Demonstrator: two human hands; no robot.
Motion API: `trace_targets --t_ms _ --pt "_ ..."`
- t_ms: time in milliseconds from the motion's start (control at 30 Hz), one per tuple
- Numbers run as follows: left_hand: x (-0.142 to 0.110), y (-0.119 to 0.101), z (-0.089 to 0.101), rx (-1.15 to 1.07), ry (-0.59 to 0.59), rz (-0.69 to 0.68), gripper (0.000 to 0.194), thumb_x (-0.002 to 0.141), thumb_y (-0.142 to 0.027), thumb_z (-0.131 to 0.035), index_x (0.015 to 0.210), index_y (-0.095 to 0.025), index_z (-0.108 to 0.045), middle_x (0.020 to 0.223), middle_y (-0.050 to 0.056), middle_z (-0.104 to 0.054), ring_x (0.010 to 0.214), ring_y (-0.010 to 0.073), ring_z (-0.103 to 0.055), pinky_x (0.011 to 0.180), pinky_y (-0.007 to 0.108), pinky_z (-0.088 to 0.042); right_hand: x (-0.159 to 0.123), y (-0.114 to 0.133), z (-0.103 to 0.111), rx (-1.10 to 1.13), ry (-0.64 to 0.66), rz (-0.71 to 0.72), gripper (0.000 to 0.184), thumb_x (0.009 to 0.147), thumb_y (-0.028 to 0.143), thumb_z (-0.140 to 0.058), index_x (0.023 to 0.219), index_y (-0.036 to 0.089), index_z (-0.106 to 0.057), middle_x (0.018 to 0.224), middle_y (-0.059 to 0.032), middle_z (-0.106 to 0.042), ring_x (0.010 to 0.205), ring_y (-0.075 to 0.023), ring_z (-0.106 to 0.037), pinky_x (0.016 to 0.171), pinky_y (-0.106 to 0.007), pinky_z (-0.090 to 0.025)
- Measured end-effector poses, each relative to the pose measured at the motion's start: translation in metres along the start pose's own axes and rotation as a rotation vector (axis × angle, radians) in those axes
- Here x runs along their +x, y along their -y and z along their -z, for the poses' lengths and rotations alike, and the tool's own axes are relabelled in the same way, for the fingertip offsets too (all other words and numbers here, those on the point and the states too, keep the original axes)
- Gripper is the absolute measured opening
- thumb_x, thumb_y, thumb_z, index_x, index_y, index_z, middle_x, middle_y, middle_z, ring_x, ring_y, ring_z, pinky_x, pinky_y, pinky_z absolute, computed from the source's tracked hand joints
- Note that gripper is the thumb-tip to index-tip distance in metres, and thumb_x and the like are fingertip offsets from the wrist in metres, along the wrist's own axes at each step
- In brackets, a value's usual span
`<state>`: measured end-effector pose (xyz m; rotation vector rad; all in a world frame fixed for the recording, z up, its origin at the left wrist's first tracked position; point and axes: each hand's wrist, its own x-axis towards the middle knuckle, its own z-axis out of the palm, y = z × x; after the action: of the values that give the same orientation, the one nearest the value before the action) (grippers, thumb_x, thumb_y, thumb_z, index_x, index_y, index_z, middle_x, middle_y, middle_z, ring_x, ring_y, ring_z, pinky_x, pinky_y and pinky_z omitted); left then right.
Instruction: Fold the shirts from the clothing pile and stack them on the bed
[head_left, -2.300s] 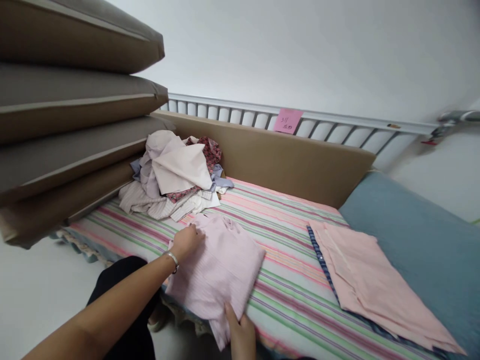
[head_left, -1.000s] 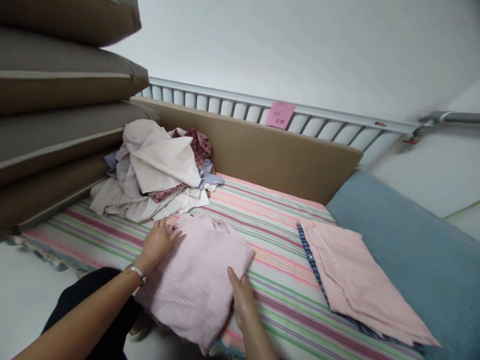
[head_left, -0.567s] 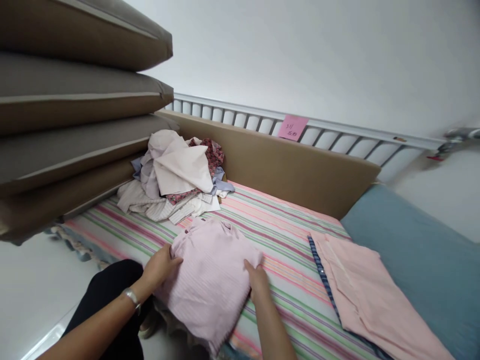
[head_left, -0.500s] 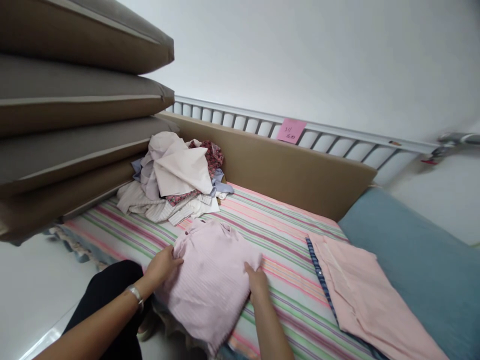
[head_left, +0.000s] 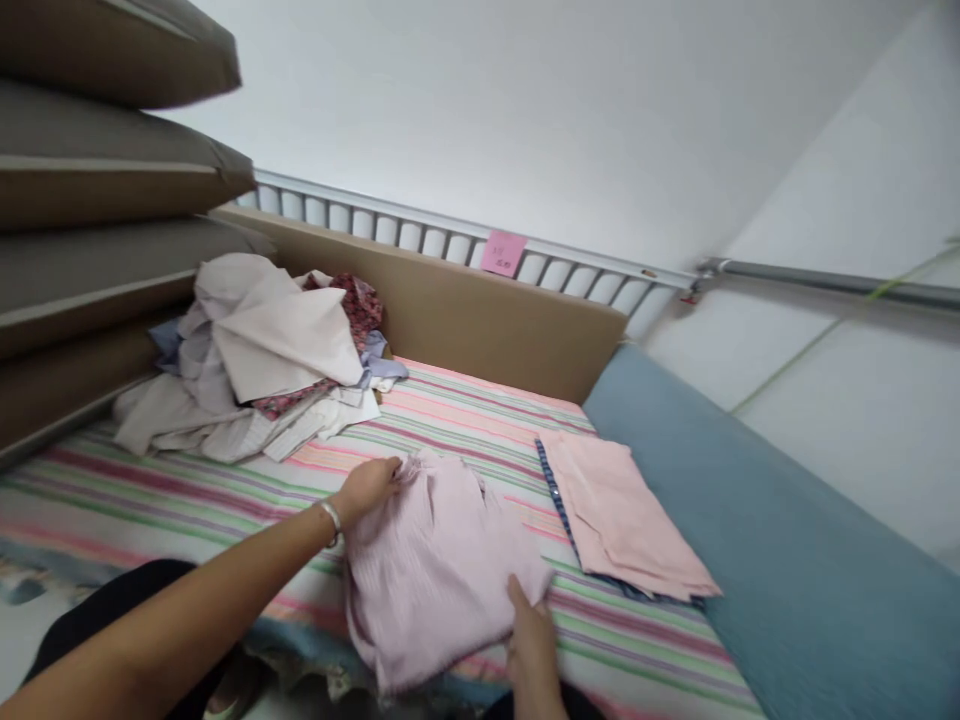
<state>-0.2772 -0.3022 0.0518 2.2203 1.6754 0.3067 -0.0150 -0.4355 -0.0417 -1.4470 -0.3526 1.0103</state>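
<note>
Pale pink garment, multicoloured striped sheet, plain peach cloth.

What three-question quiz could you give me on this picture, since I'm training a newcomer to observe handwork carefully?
1. On which side, left or right, does the person wear the band-shaped silver metal bracelet?
2. Fill in the colour: the folded, flat, pale-peach cloth lies on a ____ piece of cloth.
3. True or false: the left hand and the right hand both touch the pale-pink ribbed fabric garment.

Key:
1. Left.
2. Dark blue; its edge shows beside the peach cloth.
3. True.
</note>
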Motion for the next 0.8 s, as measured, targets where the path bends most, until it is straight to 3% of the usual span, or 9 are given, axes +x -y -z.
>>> trace_targets --t_ms 133,233,300,367,467,567,633,700,800 --pt "0.031 0.004 0.03 0.025 0.095 -0.108 0.019 0.064 -0.021 -0.067 0.081 -0.019 -0.06 0.087 0.006 -0.068 0.084 0.0232 -0.063 0.07 0.027 -0.041 -0.05 -0.017 -0.007 0.134 -0.011 -0.175 0.081 0.047 0.052 -0.081 0.115 0.018 -0.052 0.083 -0.0041 -0.072 0.075 -0.0233 -0.068 0.057 -0.031 -0.052" --pt "0.028 0.025 0.039 0.033 0.072 -0.07 0.026 0.063 -0.019 -0.067 0.088 -0.017 -0.062 0.09 0.008 -0.068 0.085 0.0247 -0.063 0.074 0.03 -0.044 -0.067 -0.019 -0.016 0.14 0.08 -0.205 0.082 0.047 0.049 -0.083 0.115 0.018 -0.05 0.089 -0.005 -0.072 0.08 -0.0244 -0.068 0.061 -0.032 -0.054" --pt "0.009 0.044 0.034 0.034 -0.013 -0.017 0.035 0.071 -0.021 -0.06 0.105 -0.015 -0.058 0.107 0.013 -0.065 0.097 0.0259 -0.061 0.083 0.034 -0.044 -0.068 -0.014 -0.016 0.113 0.154 -0.231 0.082 0.049 0.048 -0.083 0.117 0.018 -0.048 0.09 -0.0059 -0.072 0.079 -0.0249 -0.068 0.063 -0.034 -0.055" --pt "-0.025 0.063 0.019 -0.073 -0.205 0.03 0.04 0.079 -0.027 -0.052 0.117 -0.015 -0.052 0.12 0.016 -0.058 0.104 0.0253 -0.058 0.09 0.037 -0.043 -0.063 -0.005 -0.01 0.095 0.213 -0.254 0.085 0.051 0.048 -0.082 0.121 0.018 -0.044 0.092 -0.0068 -0.071 0.078 -0.0255 -0.068 0.065 -0.037 -0.055" --pt "-0.097 0.086 -0.024 -0.52 -0.502 0.124 0.042 0.08 -0.046 -0.051 0.11 -0.017 -0.056 0.109 0.011 -0.063 0.091 0.0233 -0.061 0.082 0.036 -0.048 -0.052 0.01 0.004 0.072 0.219 -0.252 0.089 0.053 0.05 -0.08 0.126 0.02 -0.04 0.102 -0.0086 -0.069 0.084 -0.0257 -0.068 0.07 -0.039 -0.055" --pt "-0.166 0.09 -0.08 -0.929 -0.275 0.382 0.047 0.07 -0.061 -0.059 0.088 -0.017 -0.062 0.077 0.006 -0.067 0.07 0.0217 -0.061 0.064 0.033 -0.049 -0.038 0.022 0.01 -0.031 0.194 -0.216 0.09 0.053 0.051 -0.08 0.128 0.022 -0.041 0.115 -0.0098 -0.065 0.094 -0.0252 -0.065 0.073 -0.036 -0.055" --pt "-0.193 0.08 -0.109 -1.103 -0.096 0.594 0.06 0.05 -0.067 -0.07 0.084 -0.018 -0.064 0.066 0.004 -0.065 0.062 0.0229 -0.06 0.055 0.032 -0.046 -0.025 0.026 0.009 -0.151 0.18 -0.188 0.088 0.053 0.054 -0.078 0.128 0.022 -0.044 0.115 -0.0103 -0.065 0.096 -0.0262 -0.065 0.072 -0.035 -0.055" --pt "-0.2 0.062 -0.124 -1.249 0.04 0.589 0.062 0.045 -0.06 -0.078 0.088 -0.018 -0.067 0.077 0.007 -0.07 0.076 0.0265 -0.064 0.064 0.034 -0.048 -0.01 0.026 0.004 -0.264 0.181 -0.147 0.083 0.052 0.057 -0.076 0.122 0.019 -0.052 0.107 -0.0112 -0.068 0.094 -0.028 -0.065 0.07 -0.035 -0.055" --pt "-0.188 0.025 -0.12 -1.516 0.193 0.409 0.06 0.056 -0.052 -0.078 0.104 -0.018 -0.068 0.106 0.011 -0.069 0.103 0.0297 -0.06 0.087 0.038 -0.046 0.009 0.021 -0.001 -0.345 0.286 -0.053 0.074 0.047 0.053 -0.078 0.108 0.014 -0.061 0.094 -0.012 -0.071 0.092 -0.0297 -0.066 0.071 -0.035 -0.054"
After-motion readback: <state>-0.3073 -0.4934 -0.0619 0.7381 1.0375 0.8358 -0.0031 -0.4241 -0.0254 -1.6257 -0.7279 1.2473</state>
